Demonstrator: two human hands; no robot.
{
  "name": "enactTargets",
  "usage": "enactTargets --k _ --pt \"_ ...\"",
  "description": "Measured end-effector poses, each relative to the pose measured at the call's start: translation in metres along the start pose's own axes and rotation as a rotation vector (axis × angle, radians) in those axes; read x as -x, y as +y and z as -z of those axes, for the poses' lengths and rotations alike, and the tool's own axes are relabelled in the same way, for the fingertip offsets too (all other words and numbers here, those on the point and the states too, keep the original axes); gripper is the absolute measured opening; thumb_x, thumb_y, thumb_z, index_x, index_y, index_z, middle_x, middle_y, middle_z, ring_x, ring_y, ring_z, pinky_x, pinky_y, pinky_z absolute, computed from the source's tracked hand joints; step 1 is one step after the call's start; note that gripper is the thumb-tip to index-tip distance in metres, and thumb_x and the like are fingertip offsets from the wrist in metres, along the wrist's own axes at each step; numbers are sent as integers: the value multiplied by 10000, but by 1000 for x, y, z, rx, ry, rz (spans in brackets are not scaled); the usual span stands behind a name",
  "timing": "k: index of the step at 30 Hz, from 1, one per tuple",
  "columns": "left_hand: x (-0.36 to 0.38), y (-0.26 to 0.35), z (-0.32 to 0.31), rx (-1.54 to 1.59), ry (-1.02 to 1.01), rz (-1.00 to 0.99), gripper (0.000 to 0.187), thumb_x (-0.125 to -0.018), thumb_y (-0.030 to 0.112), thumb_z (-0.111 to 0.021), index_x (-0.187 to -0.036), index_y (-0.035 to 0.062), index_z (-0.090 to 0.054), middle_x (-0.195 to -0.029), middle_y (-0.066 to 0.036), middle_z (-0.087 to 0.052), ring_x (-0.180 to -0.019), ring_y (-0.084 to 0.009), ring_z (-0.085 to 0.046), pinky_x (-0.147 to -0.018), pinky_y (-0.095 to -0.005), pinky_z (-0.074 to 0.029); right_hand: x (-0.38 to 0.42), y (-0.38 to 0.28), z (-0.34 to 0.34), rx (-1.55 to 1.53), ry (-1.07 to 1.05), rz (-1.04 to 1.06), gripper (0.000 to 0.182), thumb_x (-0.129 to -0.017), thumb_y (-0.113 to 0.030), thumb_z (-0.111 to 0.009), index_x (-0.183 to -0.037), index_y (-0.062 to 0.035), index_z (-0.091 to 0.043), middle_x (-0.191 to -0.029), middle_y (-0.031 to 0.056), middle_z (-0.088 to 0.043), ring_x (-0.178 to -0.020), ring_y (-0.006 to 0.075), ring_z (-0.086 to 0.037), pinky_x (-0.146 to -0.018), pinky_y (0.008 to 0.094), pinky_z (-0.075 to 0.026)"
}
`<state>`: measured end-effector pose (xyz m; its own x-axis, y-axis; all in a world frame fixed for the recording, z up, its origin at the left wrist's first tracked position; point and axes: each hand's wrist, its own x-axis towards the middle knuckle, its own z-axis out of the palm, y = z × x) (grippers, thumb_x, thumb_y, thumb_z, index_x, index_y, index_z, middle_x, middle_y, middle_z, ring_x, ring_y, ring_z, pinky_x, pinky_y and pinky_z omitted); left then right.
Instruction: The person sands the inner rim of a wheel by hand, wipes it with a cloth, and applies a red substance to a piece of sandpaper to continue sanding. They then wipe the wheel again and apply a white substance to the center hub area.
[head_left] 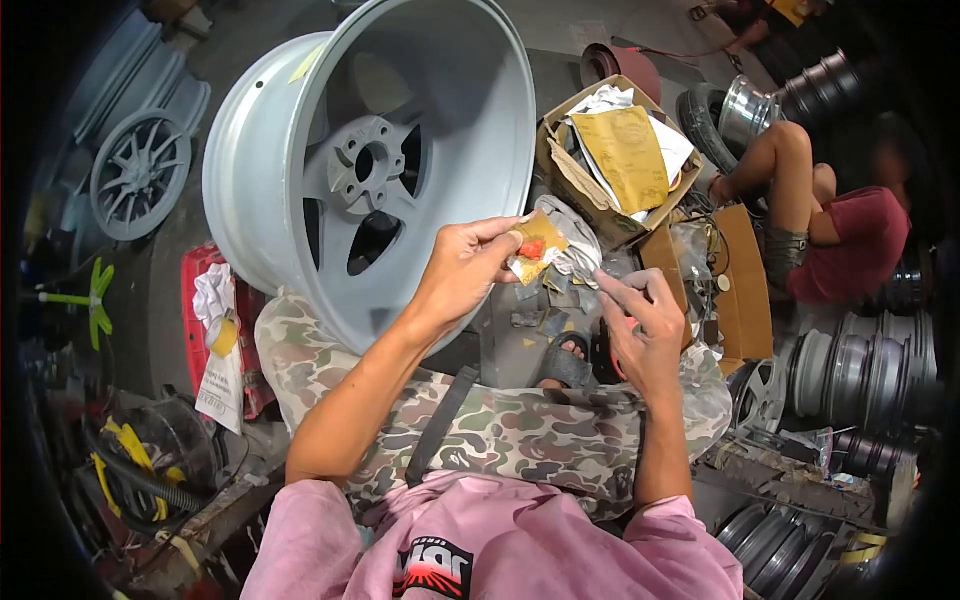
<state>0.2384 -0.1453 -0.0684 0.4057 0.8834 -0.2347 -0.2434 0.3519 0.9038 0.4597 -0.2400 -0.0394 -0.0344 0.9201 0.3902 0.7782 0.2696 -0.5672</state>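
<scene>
My left hand [468, 262] pinches a small piece of yellow-brown sandpaper [545, 228] with a blob of orange-red paste [531, 249] on it. My right hand [645, 325] is closed, thumb and fingers together just right of the sandpaper; what it grips, if anything, is too small to make out. Behind my left hand a large grey wheel rim [460, 130] stands tilted, its hub and spokes facing me. White cloth [578, 240] lies on the floor beyond both hands, beside scattered scraps of sandpaper [560, 298].
A cardboard box [600, 215] of papers and sandpaper sheets stands ahead, with another open box [745, 300] beside it. A person in a red shirt [860, 245] sits at right near stacked rims [860, 370]. Left are a red case [255, 375] and a spoked rim [140, 175].
</scene>
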Motion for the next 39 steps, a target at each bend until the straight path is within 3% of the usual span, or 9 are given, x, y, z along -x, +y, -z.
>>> enactTargets --k 12,15,20,26,29,31,34,35,39 --pt "0 0 -2 -40 -33 0 363 -1025 141 -615 -1330 -55 -643 -998 -51 -711 -800 -38 -627 -709 -177 -569 0 -4 3 -64 -28 -7 322 -845 46 -734 -1149 -53 -770 -848 81 -596 -729 190 -589 -655 313 -475" --pt "1 2 2 -71 -38 7 362 -1026 149 -617 -1328 -48 -648 -1007 -53 -720 -799 -38 -632 -715 -180 -566 0 -1 5 -73 13 -64 291 -856 49 -718 -1130 -33 -771 -824 90 -602 -697 180 -571 -644 307 -462" --pt "3 5 -1 -107 -76 9 366 -1024 159 -622 -1333 -35 -650 -1010 -54 -736 -805 -40 -643 -718 -186 -565 0 5 9 -162 -100 -163 197 -906 -3 -694 -1090 13 -762 -757 70 -574 -675 151 -537 -635 285 -428" --pt "2 2 2 -67 -121 1 373 -1023 163 -624 -1339 -35 -643 -996 -47 -732 -804 -39 -645 -709 -189 -566 2 3 11 -282 -195 -231 178 -924 -17 -683 -1080 22 -759 -765 64 -594 -703 127 -545 -652 275 -435" --pt "-4 -2 6 21 -87 12 389 -1022 150 -618 -1355 -51 -619 -987 -46 -714 -780 -35 -635 -710 -187 -573 2 1 16 -297 -131 -244 189 -911 -4 -694 -1086 16 -763 -794 67 -613 -726 125 -566 -677 264 -446" --pt "-4 -4 5 146 -22 85 358 -1013 98 -605 -1307 -106 -626 -975 -68 -699 -784 -71 -644 -730 -202 -584 2 0 12 -286 -52 -205 204 -898 15 -700 -1092 9 -765 -819 67 -623 -747 125 -576 -692 258 -450" --pt "-1 0 -1 294 -99 155 323 -1013 114 -612 -1256 -98 -628 -1003 -64 -692 -755 -39 -624 -713 -198 -596 2 5 3 -259 48 -119 288 -845 67 -731 -1116 -19 -772 -873 62 -612 -776 138 -579 -698 266 -455" --pt "1 2 -2 343 -119 163 298 -1007 100 -610 -1227 -101 -621 -1057 -103 -703 -840 -92 -687 -768 -235 -622 2 5 1 -188 60 -60 314 -830 68 -745 -1127 -31 -772 -880 63 -597 -777 149 -574 -686 278 -458" --pt "1 3 -3 446 -96 202 313 -1003 83 -602 -1253 -104 -594 -1123 -148 -705 -961 -170 -729 -840 -285 -636 4 5 -4 -34 96 45 378 -799 62 -777 -1157 -59 -767 -902 67 -561 -761 175 -559 -661 309 -464"
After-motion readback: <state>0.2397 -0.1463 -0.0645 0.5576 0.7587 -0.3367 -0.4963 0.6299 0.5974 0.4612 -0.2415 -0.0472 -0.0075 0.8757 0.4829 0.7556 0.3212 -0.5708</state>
